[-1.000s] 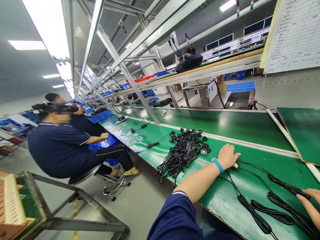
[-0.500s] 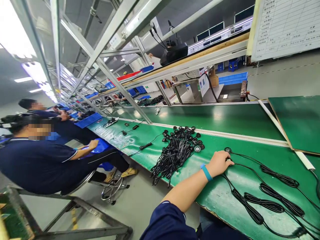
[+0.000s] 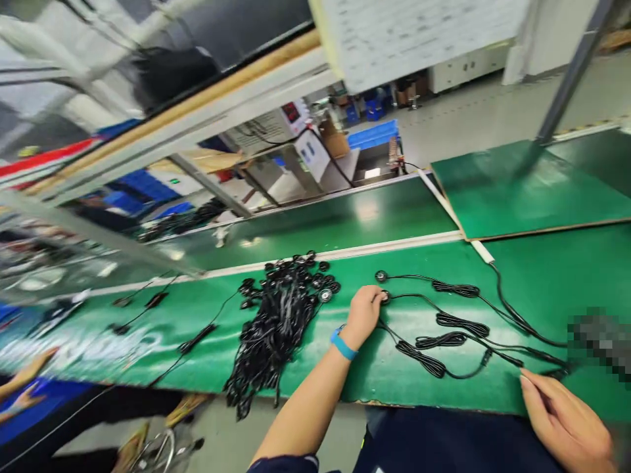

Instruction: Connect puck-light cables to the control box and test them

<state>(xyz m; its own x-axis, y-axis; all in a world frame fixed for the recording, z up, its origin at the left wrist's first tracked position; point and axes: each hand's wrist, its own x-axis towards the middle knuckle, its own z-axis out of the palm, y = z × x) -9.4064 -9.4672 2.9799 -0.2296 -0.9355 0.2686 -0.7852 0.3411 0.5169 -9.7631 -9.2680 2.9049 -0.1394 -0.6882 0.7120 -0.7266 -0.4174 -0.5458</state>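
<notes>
My left hand (image 3: 365, 311), with a blue wristband, rests on the green bench (image 3: 404, 368), its curled fingertips on a small round black part (image 3: 385, 296) at the end of a cable. A second round part (image 3: 380, 276) lies just beyond it. Several black bundled cables (image 3: 451, 340) run from these parts to the right. My right hand (image 3: 562, 417) lies near the bench's front edge at lower right, fingers together, touching the cable ends (image 3: 555, 372). A big pile of the same black cables (image 3: 280, 315) lies left of my left hand.
A darker green conveyor belt (image 3: 345, 220) runs behind the bench. A green board (image 3: 513, 190) lies at the right. A few single cables (image 3: 197, 338) lie further left on the bench. A co-worker's hands and foot show at lower left, blurred.
The view swung to the right and down. My left hand stayed on the round part at the cable end. My right hand came into view at the cable ends.
</notes>
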